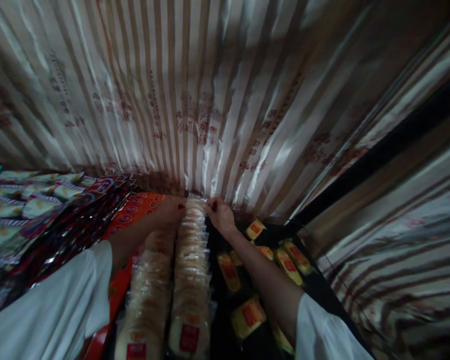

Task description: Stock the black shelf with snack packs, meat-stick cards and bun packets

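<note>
Round, pale flat pastries in clear wrappers overlap in two long rows, a left pastry row [148, 300] and a right pastry row [190, 280]; the nearest ones carry red labels. Both arms reach to the far end of the right row. My left hand [171, 211] has its fingers pinched at the left edge of the farthest wrapped pastry [196, 204]. On the opposite edge of that wrapper, my right hand [220, 215] pinches with thumb and finger. The picture is dim, and the left fingertips are blurred.
Small yellow packets [248, 316] with red labels lie scattered on the black surface at right. An orange-red printed box [135, 207] and piled snack bags [37, 205] stand at left. A striped curtain [195, 100] hangs behind, with a dark bar [378, 145] at right.
</note>
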The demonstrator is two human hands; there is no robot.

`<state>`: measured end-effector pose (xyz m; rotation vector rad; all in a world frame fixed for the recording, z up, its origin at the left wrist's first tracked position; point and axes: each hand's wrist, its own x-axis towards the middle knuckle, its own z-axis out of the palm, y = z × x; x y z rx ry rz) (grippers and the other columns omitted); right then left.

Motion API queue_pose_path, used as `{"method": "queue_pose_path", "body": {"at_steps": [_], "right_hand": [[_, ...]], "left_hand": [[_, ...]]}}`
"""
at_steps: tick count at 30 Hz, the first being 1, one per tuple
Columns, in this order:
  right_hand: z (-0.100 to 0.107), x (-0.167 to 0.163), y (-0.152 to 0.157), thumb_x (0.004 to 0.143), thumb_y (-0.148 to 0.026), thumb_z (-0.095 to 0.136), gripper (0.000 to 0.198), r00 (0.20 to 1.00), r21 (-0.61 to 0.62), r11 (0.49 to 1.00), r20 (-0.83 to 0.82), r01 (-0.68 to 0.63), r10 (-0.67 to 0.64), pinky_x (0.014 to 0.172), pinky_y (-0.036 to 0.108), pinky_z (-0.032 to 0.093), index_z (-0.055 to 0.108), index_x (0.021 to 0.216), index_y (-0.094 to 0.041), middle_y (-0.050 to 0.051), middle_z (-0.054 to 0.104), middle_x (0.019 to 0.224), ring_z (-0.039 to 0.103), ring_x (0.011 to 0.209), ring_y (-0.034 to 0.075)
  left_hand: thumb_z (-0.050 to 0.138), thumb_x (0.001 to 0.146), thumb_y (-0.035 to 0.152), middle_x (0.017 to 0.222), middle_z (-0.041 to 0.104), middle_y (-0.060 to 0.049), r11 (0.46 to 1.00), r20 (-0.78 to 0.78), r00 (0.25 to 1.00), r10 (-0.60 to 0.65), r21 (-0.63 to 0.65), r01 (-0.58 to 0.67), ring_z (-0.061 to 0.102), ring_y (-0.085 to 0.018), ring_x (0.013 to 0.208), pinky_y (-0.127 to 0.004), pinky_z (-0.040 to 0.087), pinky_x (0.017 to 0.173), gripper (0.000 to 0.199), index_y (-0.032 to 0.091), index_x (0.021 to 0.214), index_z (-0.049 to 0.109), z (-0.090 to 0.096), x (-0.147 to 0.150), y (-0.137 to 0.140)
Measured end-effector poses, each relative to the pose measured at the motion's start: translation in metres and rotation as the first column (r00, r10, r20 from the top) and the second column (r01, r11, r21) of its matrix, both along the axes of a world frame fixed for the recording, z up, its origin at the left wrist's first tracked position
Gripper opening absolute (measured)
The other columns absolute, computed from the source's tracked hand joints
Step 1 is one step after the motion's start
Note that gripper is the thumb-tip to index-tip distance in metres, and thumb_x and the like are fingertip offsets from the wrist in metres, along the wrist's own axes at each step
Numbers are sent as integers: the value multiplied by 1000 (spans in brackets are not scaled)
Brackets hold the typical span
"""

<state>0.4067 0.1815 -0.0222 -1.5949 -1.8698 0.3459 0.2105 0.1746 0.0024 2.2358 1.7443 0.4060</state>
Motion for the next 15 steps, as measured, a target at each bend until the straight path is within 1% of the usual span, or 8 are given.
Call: {"method": "queue_pose_path", "body": {"at_steps": [2, 3, 5, 7, 9, 11, 13, 15], "right_hand": [[3, 2, -6, 82, -40, 54, 20, 999, 22, 999, -8, -35, 35, 61, 24, 42, 59, 84, -20, 1, 64, 71, 59, 66, 15], [4, 2, -9, 83, -40, 53, 20, 998, 8, 998, -4, -62, 62, 61, 23, 42, 60, 81, -21, 0, 64, 70, 59, 65, 15], [4, 2, -12, 82, -37, 55, 18, 993, -57, 992, 1, -114, 114, 61, 23, 41, 61, 73, -22, 0, 65, 70, 59, 64, 14], [4, -1, -12, 78, -32, 60, 13, 991, -125, 983, -11, -133, 133, 62, 22, 41, 62, 71, -22, -1, 66, 70, 59, 65, 13], [2, -3, -10, 75, -28, 62, 8, 993, -166, 979, -41, -115, 110, 63, 22, 42, 63, 71, -22, -2, 67, 72, 60, 67, 13], [0, -5, -7, 74, -28, 63, 7, 996, -190, 979, -72, -70, 57, 63, 23, 44, 63, 71, -21, -1, 67, 72, 60, 67, 14], [-3, -6, -6, 74, -28, 61, 8, 995, -193, 981, -100, -36, 16, 64, 23, 45, 62, 70, -21, -1, 66, 71, 60, 67, 14], [-6, -7, -4, 74, -27, 60, 8, 992, -170, 985, -126, -24, 3, 65, 24, 45, 61, 69, -21, -2, 66, 70, 60, 67, 13]], "left_hand": [[51, 77, 19, 84, 70, 0, 1000, 41, 999, 23, 11, -24, 61, -14, 80, -21, 43, 73, 20, 21, 81, 71, 0, 3, -1], [50, 78, 18, 84, 70, 0, 999, 63, 997, 39, 12, -39, 61, -14, 79, -21, 43, 72, 21, 21, 82, 70, 0, 5, -2], [47, 79, 18, 82, 70, -1, 997, 102, 992, 69, 11, -71, 60, -13, 77, -21, 43, 70, 23, 20, 83, 70, 1, 9, -4], [47, 80, 17, 81, 70, -1, 995, 127, 987, 101, 12, -103, 60, -13, 76, -21, 43, 69, 23, 19, 83, 70, 2, 11, -5], [48, 80, 18, 82, 70, -1, 993, 140, 984, 114, 4, -115, 60, -13, 77, -21, 43, 70, 22, 19, 84, 69, 3, 11, -7], [50, 81, 21, 85, 70, -2, 991, 146, 980, 132, -4, -133, 61, -13, 78, -21, 44, 72, 20, 19, 88, 69, 4, 9, -8], [52, 81, 24, 89, 70, -3, 987, 148, 977, 156, 3, -158, 61, -14, 81, -23, 45, 74, 20, 19, 92, 68, 6, 5, -9], [53, 80, 25, 91, 70, -3, 990, 128, 983, 131, 30, -136, 61, -14, 83, -23, 45, 77, 19, 19, 90, 68, 6, 1, -12]]}}
